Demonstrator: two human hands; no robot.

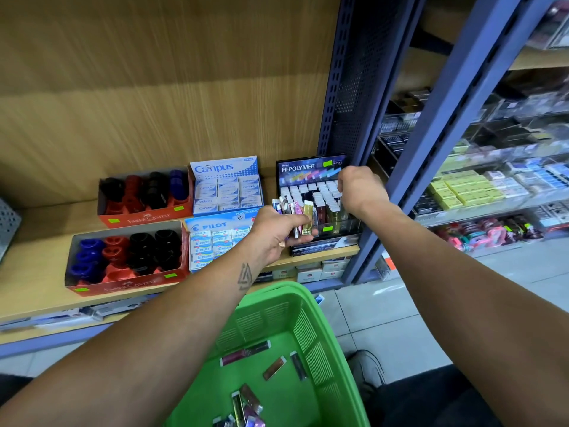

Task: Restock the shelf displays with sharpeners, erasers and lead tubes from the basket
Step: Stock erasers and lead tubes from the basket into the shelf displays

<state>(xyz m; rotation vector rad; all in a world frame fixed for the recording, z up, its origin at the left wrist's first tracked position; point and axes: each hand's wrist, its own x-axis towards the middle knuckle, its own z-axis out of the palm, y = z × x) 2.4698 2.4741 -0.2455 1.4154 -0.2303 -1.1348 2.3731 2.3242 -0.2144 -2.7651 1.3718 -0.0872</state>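
My left hand (274, 231) grips a fanned bunch of lead tubes (298, 215) in front of the black Hi-Polymer display (308, 171) on the wooden shelf. My right hand (360, 188) is over the display's right side, fingers curled down among the white-capped tubes (311, 192); what they hold is hidden. Below, the green basket (295, 306) holds several loose lead tubes (274, 368). Left of the display stand a Campus eraser box (228, 189) and a Pilot eraser box (212, 238). Two Faber-Castell sharpener boxes (126, 251) lie further left.
A blue metal upright (455, 118) stands just right of the display. Beyond it, shelves hold more stationery (471, 189). The wooden shelf edge (37, 306) runs along the front. A grey perforated bin (7, 223) sits at the far left. Tiled floor and a shoe (366, 368) lie beside the basket.
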